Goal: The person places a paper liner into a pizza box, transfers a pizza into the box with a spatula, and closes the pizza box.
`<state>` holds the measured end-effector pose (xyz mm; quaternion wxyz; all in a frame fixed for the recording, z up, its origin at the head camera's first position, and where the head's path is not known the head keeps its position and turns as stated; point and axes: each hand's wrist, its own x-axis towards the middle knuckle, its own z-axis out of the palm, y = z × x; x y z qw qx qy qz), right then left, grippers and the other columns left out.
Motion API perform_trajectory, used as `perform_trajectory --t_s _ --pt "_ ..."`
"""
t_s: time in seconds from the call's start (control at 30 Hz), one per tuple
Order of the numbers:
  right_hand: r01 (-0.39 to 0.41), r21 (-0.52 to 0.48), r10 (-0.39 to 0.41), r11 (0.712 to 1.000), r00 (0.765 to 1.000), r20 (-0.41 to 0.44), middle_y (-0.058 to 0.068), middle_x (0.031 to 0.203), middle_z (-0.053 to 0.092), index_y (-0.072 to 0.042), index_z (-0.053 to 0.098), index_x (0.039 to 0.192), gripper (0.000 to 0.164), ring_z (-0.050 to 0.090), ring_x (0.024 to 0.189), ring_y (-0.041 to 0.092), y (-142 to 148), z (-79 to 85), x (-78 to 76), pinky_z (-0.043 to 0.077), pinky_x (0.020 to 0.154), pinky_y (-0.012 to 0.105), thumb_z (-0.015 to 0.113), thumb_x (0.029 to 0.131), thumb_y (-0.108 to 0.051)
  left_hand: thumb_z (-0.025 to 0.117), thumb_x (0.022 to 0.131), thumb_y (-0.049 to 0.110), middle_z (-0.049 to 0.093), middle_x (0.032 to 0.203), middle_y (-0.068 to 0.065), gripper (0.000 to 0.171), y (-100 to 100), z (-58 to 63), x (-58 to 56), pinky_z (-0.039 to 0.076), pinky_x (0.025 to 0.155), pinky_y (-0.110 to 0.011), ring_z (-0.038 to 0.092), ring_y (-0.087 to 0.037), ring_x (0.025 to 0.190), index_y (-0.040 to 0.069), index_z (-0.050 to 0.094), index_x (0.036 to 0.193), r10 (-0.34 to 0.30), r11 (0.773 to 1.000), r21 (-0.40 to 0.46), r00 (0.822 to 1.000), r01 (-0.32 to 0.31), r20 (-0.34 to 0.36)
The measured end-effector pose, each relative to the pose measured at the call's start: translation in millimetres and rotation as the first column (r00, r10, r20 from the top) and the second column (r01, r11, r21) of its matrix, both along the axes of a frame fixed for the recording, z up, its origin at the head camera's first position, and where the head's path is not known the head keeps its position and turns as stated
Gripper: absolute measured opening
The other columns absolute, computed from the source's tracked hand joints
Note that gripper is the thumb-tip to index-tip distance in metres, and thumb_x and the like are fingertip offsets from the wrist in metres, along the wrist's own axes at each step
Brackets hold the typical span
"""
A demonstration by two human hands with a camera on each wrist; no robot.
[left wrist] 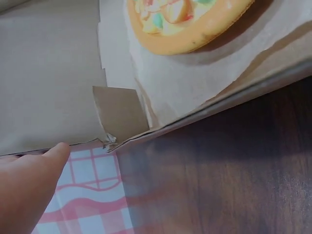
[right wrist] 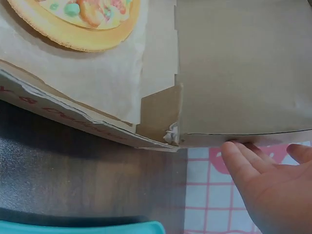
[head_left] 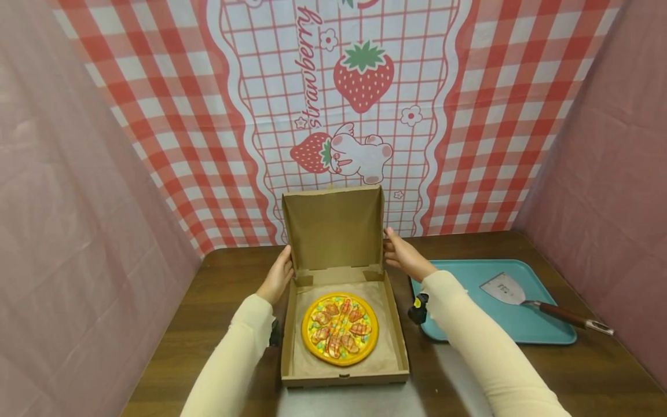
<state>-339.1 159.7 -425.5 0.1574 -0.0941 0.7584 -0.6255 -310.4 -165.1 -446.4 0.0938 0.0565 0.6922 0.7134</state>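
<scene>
A brown cardboard pizza box (head_left: 344,380) stands with its lid (head_left: 336,229) raised. Inside lies a toy-like pizza (head_left: 340,329) with a thick orange crust, on a sheet of brown paper (head_left: 385,324). At the lid's left side is my left hand (head_left: 278,274), one finger reaching along the lid edge in the left wrist view; its other fingers are mostly hidden there. On the opposite side my right hand (head_left: 408,256) touches the lid's side wall with nearly straight fingers (right wrist: 239,158).
To the right, a teal tray (head_left: 469,275) carries a metal pizza server (head_left: 505,289) whose wooden handle sticks out over the rim. The brown wooden table (head_left: 208,307) meets a red checked strawberry cloth (head_left: 359,75) behind the box. Pink drapes (head_left: 94,202) hang on both sides.
</scene>
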Motion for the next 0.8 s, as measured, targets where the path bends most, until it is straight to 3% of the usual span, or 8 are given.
perform_trajectory --t_s 0.17,0.37,0.63,0.8 --pt "-0.019 0.023 0.019 1.000 1.000 0.022 0.034 0.159 0.006 -0.020 -0.007 0.158 0.076 0.019 0.145 0.050 0.4 7.4 3.2 0.025 0.119 0.055 0.011 0.099 -0.064 0.015 0.105 0.047 -0.015 0.160 -0.028 0.074 0.6 8.6 5.0 0.003 0.124 -0.051 -0.007 -0.046 0.149 0.001 -0.014 0.154 0.022 1.000 -0.015 1.000 -0.022 0.011" --pt "-0.035 0.043 0.033 0.998 0.999 0.041 0.033 0.159 0.011 -0.021 -0.008 0.158 0.079 0.022 0.144 0.049 0.9 17.4 8.6 0.028 0.117 0.055 0.013 0.098 -0.067 0.010 0.103 0.051 -0.012 0.159 -0.032 0.076 -2.7 10.7 8.2 0.003 0.123 -0.055 -0.004 -0.050 0.147 -0.001 -0.012 0.154 0.020 1.000 -0.018 0.999 -0.021 -0.030" --pt "-0.074 0.004 0.074 0.997 0.997 0.010 0.022 0.164 -0.005 -0.012 -0.009 0.157 0.076 0.016 0.144 0.053 4.2 23.8 16.0 0.024 0.118 0.056 0.012 0.102 -0.060 0.008 0.102 0.054 -0.014 0.160 -0.030 0.077 -4.6 12.0 16.5 0.002 0.122 -0.056 -0.004 -0.051 0.147 0.002 -0.015 0.154 -0.006 1.000 -0.029 1.000 0.005 -0.030" --pt "-0.091 0.013 0.091 0.996 0.996 -0.026 0.018 0.164 -0.007 -0.007 -0.006 0.157 0.077 0.017 0.144 0.052 8.2 25.2 20.1 0.024 0.119 0.055 0.011 0.102 -0.059 0.008 0.102 0.054 -0.017 0.162 -0.022 0.076 -4.0 10.7 21.3 0.004 0.123 -0.055 -0.002 -0.052 0.147 0.003 -0.014 0.155 0.001 1.000 -0.021 0.999 -0.002 -0.036"
